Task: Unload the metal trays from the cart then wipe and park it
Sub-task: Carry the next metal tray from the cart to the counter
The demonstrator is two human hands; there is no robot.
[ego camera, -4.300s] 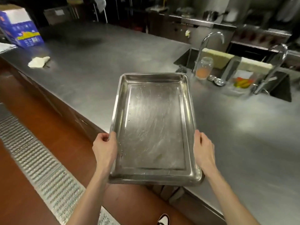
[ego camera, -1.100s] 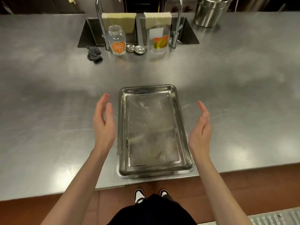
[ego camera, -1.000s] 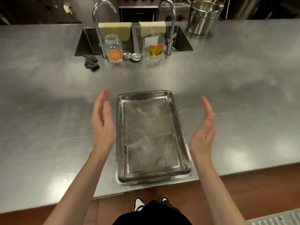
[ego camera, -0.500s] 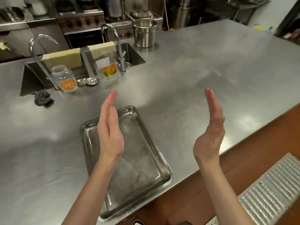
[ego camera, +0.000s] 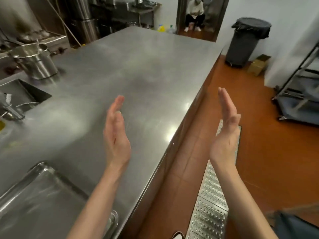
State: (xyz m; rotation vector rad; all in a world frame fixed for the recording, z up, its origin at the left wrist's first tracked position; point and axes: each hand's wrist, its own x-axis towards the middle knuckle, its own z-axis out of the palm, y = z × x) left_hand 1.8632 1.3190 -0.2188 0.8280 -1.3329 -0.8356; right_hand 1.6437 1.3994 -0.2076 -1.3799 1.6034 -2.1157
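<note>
One metal tray (ego camera: 39, 195) lies flat on the steel counter (ego camera: 138, 69) at the lower left of the frame, its near corner close to the counter edge and partly hidden by the left forearm; no hand touches it. Left hand (ego camera: 116, 133) is raised over the counter at centre frame, fingers straight and together, palm turned inward, holding nothing; right hand (ego camera: 225, 133) is raised to the right of it over the floor, likewise flat, fingers extended, holding nothing; the two are well apart.

At the right edge of the frame stands a wheeled rack (ego camera: 300, 94), judged to be the cart; the view there is blurred and I cannot tell whether trays remain on its shelves.

Handling assessment: the tray appears rigid sheet steel with a raised rolled rim, shallow and probably light for its spread; the polished surface is likely slippery, more so if wet; not fragile, but liable to clatter or slide on the steel top. Recommended hold is on the rim of the two long sides, one hand each, thumbs over the lip, kept level.

Also noted: a steel pot (ego camera: 37, 63) at upper left beside a sink (ego camera: 22, 94); a covered bin (ego camera: 246, 40) at upper right; a seated person in the far doorway.
</note>
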